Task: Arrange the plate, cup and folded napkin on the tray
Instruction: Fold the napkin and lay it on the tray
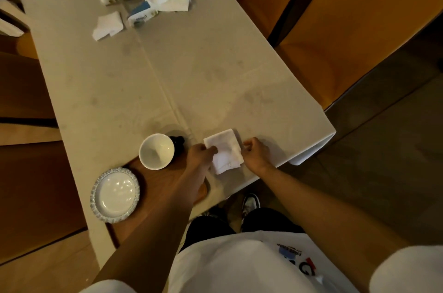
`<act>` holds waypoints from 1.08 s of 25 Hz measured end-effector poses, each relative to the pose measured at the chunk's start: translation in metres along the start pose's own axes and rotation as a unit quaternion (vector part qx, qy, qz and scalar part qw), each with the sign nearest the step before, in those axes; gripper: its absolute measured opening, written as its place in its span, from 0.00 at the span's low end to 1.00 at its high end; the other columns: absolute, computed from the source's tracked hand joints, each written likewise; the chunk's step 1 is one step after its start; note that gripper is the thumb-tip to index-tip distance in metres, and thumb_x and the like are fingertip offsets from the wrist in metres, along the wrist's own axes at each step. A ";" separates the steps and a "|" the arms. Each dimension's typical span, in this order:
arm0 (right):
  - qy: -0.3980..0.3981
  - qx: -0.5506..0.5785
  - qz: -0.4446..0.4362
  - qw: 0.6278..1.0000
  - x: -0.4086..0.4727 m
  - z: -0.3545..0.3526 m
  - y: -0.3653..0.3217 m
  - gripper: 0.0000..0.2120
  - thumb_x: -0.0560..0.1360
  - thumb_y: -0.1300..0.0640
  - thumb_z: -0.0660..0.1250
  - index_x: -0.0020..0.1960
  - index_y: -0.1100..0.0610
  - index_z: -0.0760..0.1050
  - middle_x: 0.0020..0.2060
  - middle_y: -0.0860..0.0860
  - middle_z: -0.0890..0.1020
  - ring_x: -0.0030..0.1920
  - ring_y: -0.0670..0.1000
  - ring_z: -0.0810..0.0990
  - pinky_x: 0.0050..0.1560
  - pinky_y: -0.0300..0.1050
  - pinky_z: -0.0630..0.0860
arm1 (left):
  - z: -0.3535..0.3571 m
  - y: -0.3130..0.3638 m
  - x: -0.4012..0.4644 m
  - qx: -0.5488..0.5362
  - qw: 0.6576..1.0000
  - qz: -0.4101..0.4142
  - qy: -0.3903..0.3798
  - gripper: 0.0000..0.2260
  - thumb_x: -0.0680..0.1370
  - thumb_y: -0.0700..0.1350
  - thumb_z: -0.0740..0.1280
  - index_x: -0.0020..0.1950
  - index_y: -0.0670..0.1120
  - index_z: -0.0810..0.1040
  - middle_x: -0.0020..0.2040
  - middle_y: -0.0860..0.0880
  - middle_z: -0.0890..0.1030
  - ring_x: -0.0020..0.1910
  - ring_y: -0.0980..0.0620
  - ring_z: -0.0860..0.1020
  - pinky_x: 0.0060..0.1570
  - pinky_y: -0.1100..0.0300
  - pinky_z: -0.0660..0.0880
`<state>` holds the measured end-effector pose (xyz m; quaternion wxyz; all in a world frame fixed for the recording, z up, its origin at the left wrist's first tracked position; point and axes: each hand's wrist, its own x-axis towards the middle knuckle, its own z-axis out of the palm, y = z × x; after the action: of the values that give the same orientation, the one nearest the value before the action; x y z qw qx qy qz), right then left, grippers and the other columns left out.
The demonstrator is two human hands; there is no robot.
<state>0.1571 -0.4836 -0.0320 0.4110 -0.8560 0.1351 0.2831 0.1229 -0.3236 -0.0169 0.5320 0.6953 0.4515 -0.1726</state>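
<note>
fingers [212,148] pinching napkin [226,152] edges

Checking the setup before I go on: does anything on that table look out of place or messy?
Yes. Torn wrappers and loose paper scraps lie scattered at the far end of the table, which shows faint stains. The plate overhangs the tray's left edge. The napkin is on the table beside the tray.

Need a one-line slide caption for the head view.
Both hands, left and right, fold a white napkin on the table beside a wooden tray holding cup and plate.
</note>
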 end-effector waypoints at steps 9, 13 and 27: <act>-0.163 0.114 0.038 0.979 -0.017 0.018 -0.031 0.18 0.73 0.61 0.60 0.61 0.51 0.74 0.53 0.54 0.80 0.47 0.53 0.78 0.45 0.51 0.77 | -0.055 -0.027 -0.025 -0.197 0.970 -0.074 -0.118 0.14 0.74 0.35 0.70 0.60 0.40 0.79 0.57 0.39 0.82 0.56 0.38 0.80 0.57 0.38 0.78; -0.214 0.129 0.054 0.967 -0.032 0.041 -0.031 0.12 0.70 0.63 0.63 0.50 0.52 0.79 0.48 0.53 0.83 0.48 0.56 0.80 0.44 0.48 0.77 | -0.080 -0.055 -0.037 -0.208 0.972 -0.062 -0.088 0.11 0.76 0.36 0.68 0.58 0.39 0.79 0.57 0.39 0.82 0.52 0.40 0.82 0.44 0.47 0.81; -0.114 -0.111 -0.112 0.981 -0.073 0.117 -0.057 0.17 0.73 0.62 0.70 0.62 0.58 0.76 0.55 0.56 0.84 0.51 0.55 0.82 0.49 0.46 0.79 | -0.132 -0.110 -0.052 -0.079 0.993 0.015 0.084 0.20 0.69 0.27 0.67 0.60 0.39 0.77 0.54 0.38 0.82 0.52 0.38 0.81 0.53 0.38 0.79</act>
<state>0.0807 -0.3569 -0.0117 0.3552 -0.8680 -0.0421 0.3445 -0.0255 -0.2255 0.0058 0.5478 0.6700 0.4961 -0.0698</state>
